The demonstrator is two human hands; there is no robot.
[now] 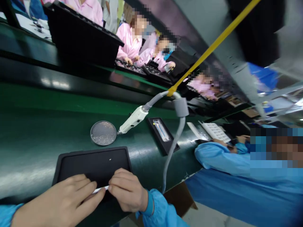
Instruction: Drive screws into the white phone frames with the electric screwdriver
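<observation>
My left hand and my right hand meet over the near edge of a black tray. Between their closed fingertips is a thin white strip; the fingers cover most of it, so its kind cannot be made out. One small pale speck lies on the tray floor. Beyond the tray sits a round grey dish with a textured surface. A white electric screwdriver hangs on its grey cable, its tip beside the dish's right rim.
To the right a black box holds a flat, phone-like part. The screwdriver cable loops down past it from a yellow strap. A co-worker's blue sleeve is at the right; people in pink work across the bench.
</observation>
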